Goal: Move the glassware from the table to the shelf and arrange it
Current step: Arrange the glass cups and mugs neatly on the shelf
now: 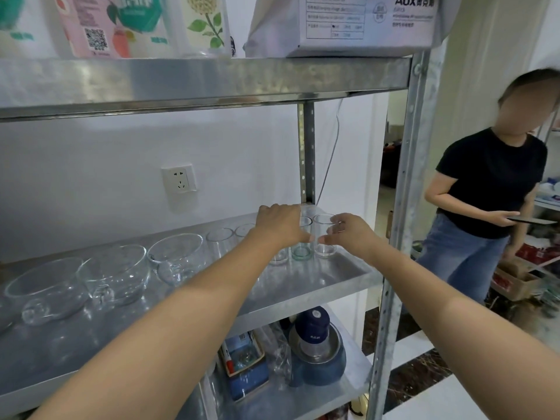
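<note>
Both my arms reach onto the middle metal shelf (339,280). My left hand (280,224) curls over a clear tumbler (301,248) with a greenish base, gripping it from above. My right hand (348,233) holds the rightmost clear tumbler (323,237) by its side, and the glass stands on the shelf. Two more tumblers (219,242) stand behind my left forearm. Further left sits a row of three clear glass bowls with handles: one (177,256), another (116,272) and the nearest (45,291).
A perforated steel post (400,207) frames the shelf's right front. The upper shelf carries printed cartons and a cardboard box (363,22). The lower shelf holds a blue pet water dispenser (316,344) and a small box. A person in a black shirt (491,189) stands to the right.
</note>
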`<state>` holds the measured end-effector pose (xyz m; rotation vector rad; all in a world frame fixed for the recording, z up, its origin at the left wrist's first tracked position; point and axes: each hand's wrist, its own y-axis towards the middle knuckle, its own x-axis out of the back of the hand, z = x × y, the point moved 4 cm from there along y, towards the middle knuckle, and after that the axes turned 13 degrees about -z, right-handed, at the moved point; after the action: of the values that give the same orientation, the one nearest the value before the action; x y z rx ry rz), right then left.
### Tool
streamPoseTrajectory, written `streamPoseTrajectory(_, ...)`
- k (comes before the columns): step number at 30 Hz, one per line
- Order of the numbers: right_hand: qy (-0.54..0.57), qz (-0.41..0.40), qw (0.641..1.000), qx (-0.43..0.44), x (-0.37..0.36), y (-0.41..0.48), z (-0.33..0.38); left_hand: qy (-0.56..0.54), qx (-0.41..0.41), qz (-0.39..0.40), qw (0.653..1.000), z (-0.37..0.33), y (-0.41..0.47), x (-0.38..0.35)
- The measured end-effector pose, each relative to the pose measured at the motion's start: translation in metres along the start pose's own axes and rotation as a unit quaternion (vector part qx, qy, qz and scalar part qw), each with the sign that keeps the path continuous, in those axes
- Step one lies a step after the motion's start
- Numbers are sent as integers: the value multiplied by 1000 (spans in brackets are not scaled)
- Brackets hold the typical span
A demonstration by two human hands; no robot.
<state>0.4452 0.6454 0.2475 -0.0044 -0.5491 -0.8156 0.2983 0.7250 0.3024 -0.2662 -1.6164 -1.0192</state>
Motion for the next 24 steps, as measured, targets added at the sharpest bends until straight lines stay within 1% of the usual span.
streamPoseTrajectory(3, 25, 1, 1000, 2, -2, 3, -2, -13, 21, -6, 1000, 1, 2, -5)
streamPoseTrajectory(8, 10, -3, 1000, 16, -2, 2, -4, -23, 30, -5, 999, -1, 1, -8)
streamPoseTrajectory(10, 12, 9, 1000, 14, -3, 0, -6, -29, 31, 4, 999, -1, -2, -5)
streamPoseTrajectory(12, -1, 11, 999, 30, 1, -7, -3, -73, 40, 0, 997, 0, -8, 7)
streamPoseTrajectory(13, 1, -13, 999, 50, 8, -12, 1, -128, 53, -23, 990, 1, -14, 17)
streamPoseTrajectory(14, 22, -54, 995, 80, 15, -19, 7, -200, 78, -63, 975, 6, -23, 28)
streamPoseTrajectory(15, 61, -104, 987, 110, 25, -28, 13, -278, 102, -118, 948, 10, -35, 38)
streamPoseTrajectory(16, 113, -137, 976, 127, 35, -36, 18, -353, 130, -163, 912, 15, -48, 45)
streamPoseTrajectory(17, 171, -130, 969, 119, 38, -41, 21, -422, 156, -180, 875, 20, -62, 47)
streamPoseTrajectory(18, 224, -81, 967, 89, 35, -46, 23, -484, 174, -163, 842, 21, -74, 42)
streamPoseTrajectory(19, 249, -17, 967, 52, 26, -49, 22, -534, 186, -127, 815, 19, -83, 34)
streamPoseTrajectory(20, 247, 44, 968, 20, 17, -51, 21, -566, 196, -85, 796, 16, -90, 22)
streamPoseTrajectory(22, 197, 118, 973, 0, 1, -52, 16, -588, 217, -20, 779, 11, -94, -2)
streamPoseTrajectory(24, 188, 154, 970, -7, -9, -50, 13, -610, 245, 15, 754, 6, -91, -19)
